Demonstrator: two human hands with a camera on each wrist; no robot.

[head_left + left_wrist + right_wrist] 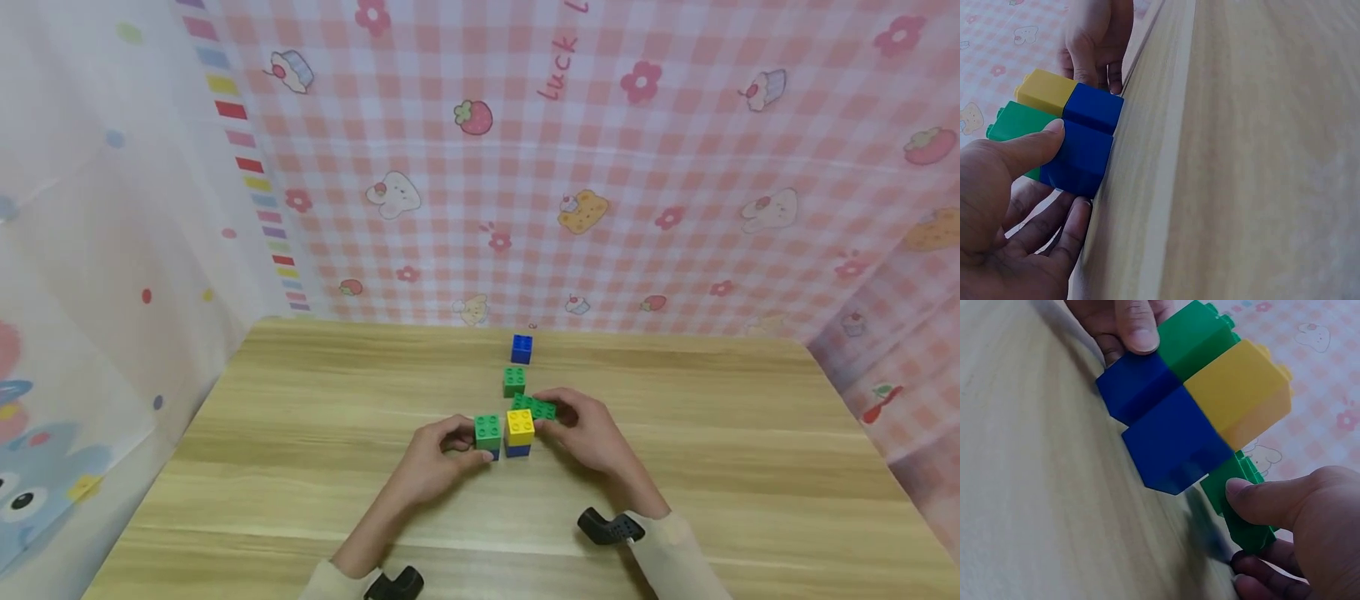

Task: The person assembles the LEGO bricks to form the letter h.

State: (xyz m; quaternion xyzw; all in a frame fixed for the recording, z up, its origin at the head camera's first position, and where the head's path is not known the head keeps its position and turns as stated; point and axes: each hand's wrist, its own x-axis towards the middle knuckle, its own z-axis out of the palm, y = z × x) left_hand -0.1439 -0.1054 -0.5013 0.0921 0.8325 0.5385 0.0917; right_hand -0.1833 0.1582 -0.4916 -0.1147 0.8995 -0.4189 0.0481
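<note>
In the head view my left hand [437, 457] grips a stack made of a green brick [487, 430] on a blue brick [1082, 156], thumb on the near side. Right beside it stands a second stack, a yellow brick [520, 427] on a blue brick [1175, 444]. My right hand [588, 429] pinches a longer green brick [1247, 530] between thumb and fingers, just behind and to the right of the yellow stack. That stack partly hides the long brick in the head view. Whether the long brick touches the table is hard to tell.
Farther back on the wooden table [337, 400] stand a small green brick [514, 382] and, behind it, a blue brick [522, 349]. A pink checked cloth [450, 233] hangs at the table's back edge, and a white cloth [150, 208] hangs at the left.
</note>
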